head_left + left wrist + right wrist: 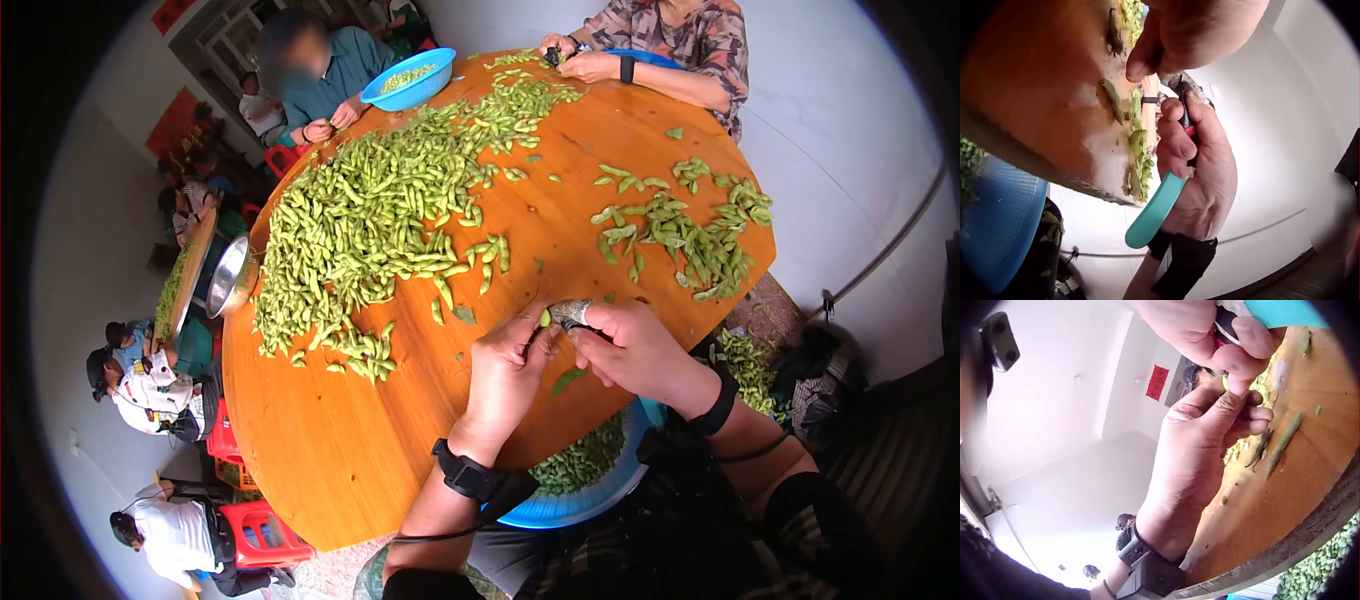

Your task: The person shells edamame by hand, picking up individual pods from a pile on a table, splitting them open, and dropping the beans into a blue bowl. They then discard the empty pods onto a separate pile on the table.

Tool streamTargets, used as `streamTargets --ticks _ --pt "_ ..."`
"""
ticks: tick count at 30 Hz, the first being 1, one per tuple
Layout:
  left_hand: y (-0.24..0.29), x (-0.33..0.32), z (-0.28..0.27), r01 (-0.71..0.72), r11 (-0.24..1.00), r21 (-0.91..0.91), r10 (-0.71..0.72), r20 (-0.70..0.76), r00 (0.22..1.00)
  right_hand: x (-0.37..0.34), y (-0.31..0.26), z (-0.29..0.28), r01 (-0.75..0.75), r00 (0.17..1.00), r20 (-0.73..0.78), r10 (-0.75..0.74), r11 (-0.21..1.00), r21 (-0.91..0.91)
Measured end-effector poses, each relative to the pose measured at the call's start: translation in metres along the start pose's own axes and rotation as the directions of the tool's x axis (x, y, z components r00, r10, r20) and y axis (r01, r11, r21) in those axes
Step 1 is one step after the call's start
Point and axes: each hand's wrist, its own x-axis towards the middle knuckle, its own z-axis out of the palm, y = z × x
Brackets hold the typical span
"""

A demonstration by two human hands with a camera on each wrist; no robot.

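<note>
My left hand (510, 360) pinches a green pod (545, 318) between thumb and finger above the table's near edge. Beside it, my right hand (640, 350) grips a small tool; the left wrist view shows its teal handle (1157, 212) running out below the curled fingers. The tool's dark end is close to the left fingertips. In the right wrist view my left hand (1194, 450) has its thumb and finger together, with a bit of green there. Below the hands a blue basin (570, 510) holds shelled beans.
A large pile of pods (370, 220) covers the far left of the wooden table (350, 460); a smaller heap (700, 240) lies right. Two people sit across, one beside a blue bowl (408, 92). A metal basin (232, 275) stands left. More people and red stools are farther left.
</note>
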Motion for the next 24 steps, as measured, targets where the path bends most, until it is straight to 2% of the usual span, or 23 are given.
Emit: streamTargets --ticks 1,4,8,10,14,16,17,18,19,21,23,24 --pt "-0.003 -0.001 0.0 -0.048 0.995 0.088 0.047 0.01 0.999 -0.001 0.002 0.001 -0.001 1.0 0.0 0.001 1.0 -0.026" --pt "0.002 -0.003 0.0 -0.074 0.98 0.184 0.071 0.022 0.997 -0.001 0.002 0.003 -0.017 1.0 0.014 0.017 1.0 0.006" --pt "0.006 -0.005 0.002 -0.08 0.976 0.204 0.081 0.002 0.997 -0.002 0.009 0.004 -0.007 1.0 0.019 0.007 1.0 -0.006" --pt "0.006 -0.007 0.003 -0.063 0.98 0.188 0.065 -0.005 0.998 -0.002 0.011 0.004 -0.048 0.999 0.011 0.047 0.994 0.096" --pt "0.002 -0.006 0.006 -0.058 0.986 0.158 0.062 -0.02 0.998 0.0 0.015 0.002 -0.08 0.997 0.021 0.077 0.979 0.185" --pt "-0.003 -0.005 0.005 -0.053 0.998 0.018 0.053 0.01 0.999 0.0 0.013 -0.001 -0.152 0.988 0.062 0.14 0.946 0.286" --pt "-0.002 -0.005 0.004 -0.053 0.998 0.017 0.053 0.01 0.999 0.0 0.012 -0.002 -0.153 0.988 0.062 0.141 0.946 0.286" --pt "0.003 -0.003 0.002 0.043 0.981 -0.191 -0.028 0.081 0.996 0.0 0.012 -0.005 -0.184 0.983 0.071 0.171 0.929 0.321" --pt "0.007 -0.001 0.0 0.149 0.912 -0.381 -0.091 0.166 0.982 0.0 0.012 -0.008 -0.216 0.976 0.081 0.2 0.909 0.356" --pt "0.004 0.003 -0.005 0.169 0.901 -0.4 -0.08 0.23 0.97 -0.001 0.012 -0.015 -0.22 0.975 0.103 0.195 0.901 0.375" --pt "0.004 0.006 -0.009 0.33 0.767 -0.55 -0.144 0.354 0.924 -0.001 0.013 -0.021 -0.23 0.969 0.192 0.155 0.851 0.473" --pt "0.002 0.008 -0.01 0.344 0.763 -0.547 -0.134 0.387 0.912 -0.002 0.012 -0.021 -0.227 0.97 0.191 0.153 0.851 0.474"
